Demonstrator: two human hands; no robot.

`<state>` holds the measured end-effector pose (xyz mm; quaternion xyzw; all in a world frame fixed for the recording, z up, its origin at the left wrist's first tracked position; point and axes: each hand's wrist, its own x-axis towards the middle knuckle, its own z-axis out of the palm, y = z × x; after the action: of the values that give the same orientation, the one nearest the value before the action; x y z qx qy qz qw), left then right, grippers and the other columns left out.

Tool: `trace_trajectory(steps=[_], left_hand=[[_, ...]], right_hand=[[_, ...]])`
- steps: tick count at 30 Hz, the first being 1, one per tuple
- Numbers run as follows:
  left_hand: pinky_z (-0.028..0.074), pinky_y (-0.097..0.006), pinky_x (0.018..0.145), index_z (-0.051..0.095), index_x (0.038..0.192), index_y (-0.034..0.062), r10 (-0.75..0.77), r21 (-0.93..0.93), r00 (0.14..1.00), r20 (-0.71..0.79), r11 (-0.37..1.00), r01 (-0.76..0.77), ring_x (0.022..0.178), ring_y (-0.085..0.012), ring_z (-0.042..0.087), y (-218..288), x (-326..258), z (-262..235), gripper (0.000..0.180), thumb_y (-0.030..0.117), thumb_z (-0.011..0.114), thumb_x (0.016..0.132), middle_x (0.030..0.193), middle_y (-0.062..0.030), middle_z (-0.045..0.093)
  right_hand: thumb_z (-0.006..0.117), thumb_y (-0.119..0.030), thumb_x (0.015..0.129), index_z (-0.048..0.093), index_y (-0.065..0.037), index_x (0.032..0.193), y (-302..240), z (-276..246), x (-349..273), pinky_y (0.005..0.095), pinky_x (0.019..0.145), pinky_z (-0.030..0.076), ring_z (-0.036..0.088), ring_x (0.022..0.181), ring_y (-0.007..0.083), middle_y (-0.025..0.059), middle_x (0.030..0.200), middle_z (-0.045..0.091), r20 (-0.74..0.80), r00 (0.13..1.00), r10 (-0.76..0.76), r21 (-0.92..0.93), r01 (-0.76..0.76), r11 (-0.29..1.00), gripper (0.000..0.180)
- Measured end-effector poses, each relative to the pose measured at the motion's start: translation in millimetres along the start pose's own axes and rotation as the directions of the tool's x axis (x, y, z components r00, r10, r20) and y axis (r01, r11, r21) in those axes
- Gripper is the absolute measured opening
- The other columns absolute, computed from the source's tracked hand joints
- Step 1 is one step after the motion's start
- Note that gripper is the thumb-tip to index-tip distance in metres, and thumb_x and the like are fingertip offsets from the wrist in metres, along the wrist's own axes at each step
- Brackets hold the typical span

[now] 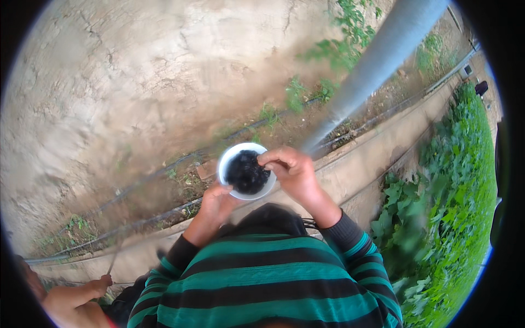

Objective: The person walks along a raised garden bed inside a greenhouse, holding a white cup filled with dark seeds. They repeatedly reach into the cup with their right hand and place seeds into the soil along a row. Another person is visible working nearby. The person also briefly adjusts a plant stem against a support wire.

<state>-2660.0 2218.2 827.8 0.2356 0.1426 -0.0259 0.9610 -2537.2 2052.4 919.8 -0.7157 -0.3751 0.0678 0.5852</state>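
Observation:
A white round bowl (pixel 223 168) is held in front of my body, with a dark, almost black mass (pixel 246 174) inside it. What the dark stuff is, I cannot make out. My left hand (pixel 216 203) grips the bowl at its lower left, thumb on the rim and the other fingers hidden beneath. Over the right side of the bowl, my right hand (pixel 291 169) has its thumb and fingertips pinched together at the edge of the dark mass. Anything between those fingertips is too small to name.
A grey metal pole (pixel 377 68) slants up from just beyond my right hand. Ahead stands an earthen wall (pixel 136 65), with thin black hoses (pixel 158 216) along its foot. Leafy green plants (pixel 448 218) grow on the right. Another person's hand (pixel 101 285) holds a thin stick at lower left.

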Motion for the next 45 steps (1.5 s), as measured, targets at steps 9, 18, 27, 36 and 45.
trace_trajectory(steps=[9, 18, 27, 36, 45], left_hand=[[0.038, -0.052, 0.102, 0.041, 0.132, 0.0014, -0.105, -0.03, 0.993, 0.06, 0.994, 0.107, 0.119, -0.0324, 0.05, -57.9, 39.1, 44.9, 0.066, 0.014, 0.061, 0.071, 0.129, -0.0156, 0.051], [0.039, -0.052, 0.102, 0.038, 0.134, 0.0006, -0.228, 0.058, 0.973, 0.016, 0.972, 0.227, 0.12, -0.0337, 0.05, -89.4, 65.1, 46.0, 0.072, 0.013, 0.062, 0.067, 0.13, -0.0173, 0.05], [0.047, -0.046, 0.092, 0.042, 0.13, -0.0006, -0.241, 0.169, 0.97, -0.018, 0.956, 0.24, 0.111, -0.0298, 0.056, -98.4, 61.6, 29.4, 0.066, 0.0, 0.055, 0.065, 0.121, -0.0153, 0.056], [0.045, -0.044, 0.095, 0.029, 0.142, 0.0054, -0.269, 0.286, 0.961, -0.063, 0.918, 0.276, 0.115, -0.0273, 0.053, -129.7, 53.5, -42.3, 0.076, 0.016, 0.065, 0.076, 0.133, -0.0133, 0.048], [0.019, -0.061, 0.106, 0.015, 0.147, 0.0119, -0.133, 0.675, 0.662, -0.737, -0.178, 0.716, 0.139, -0.0429, 0.008, -207.9, -32.4, -282.0, 0.1, 0.052, 0.067, 0.072, 0.15, -0.0208, 0.016]], right_hand=[[0.061, 0.011, 0.073, 0.062, -0.001, 0.089, 33.6, -75.6, -35.0, 0.0366, 0.073, 0.05, 0.062, 0.083, 0.0324, 0.0133, 0.084, 0.063, -0.041, 0.999, -0.005, -0.083, 0.001, 0.997, 0.02], [0.06, 0.004, 0.082, 0.059, 0.001, 0.105, 43.0, -111.6, -79.3, 0.0345, 0.083, 0.05, 0.063, 0.092, 0.0278, 0.0165, 0.101, 0.063, -0.174, 0.967, 0.187, 0.21, -0.149, 0.966, 0.024], [0.056, -0.026, 0.093, 0.047, 0.004, 0.121, 72.7, -119.7, -118.8, 0.0289, 0.064, 0.052, 0.065, 0.072, 0.0178, 0.0141, 0.084, 0.063, 0.055, 0.766, 0.64, 0.24, -0.633, 0.736, 0.042], [0.042, -0.005, 0.09, 0.046, 0.003, 0.121, 136.3, -82.3, -134.5, 0.0316, 0.056, 0.054, 0.065, 0.063, 0.0196, 0.015, 0.083, 0.061, 0.192, 0.68, 0.707, 0.137, -0.732, 0.667, 0.033], [0.044, -0.005, 0.085, 0.048, -0.001, 0.121, 323.9, -17.0, -187.0, 0.0476, 0.076, 0.049, 0.06, 0.09, 0.0445, 0.0291, 0.094, 0.061, 0.187, 0.701, 0.688, -0.418, -0.577, 0.702, 0.036]])
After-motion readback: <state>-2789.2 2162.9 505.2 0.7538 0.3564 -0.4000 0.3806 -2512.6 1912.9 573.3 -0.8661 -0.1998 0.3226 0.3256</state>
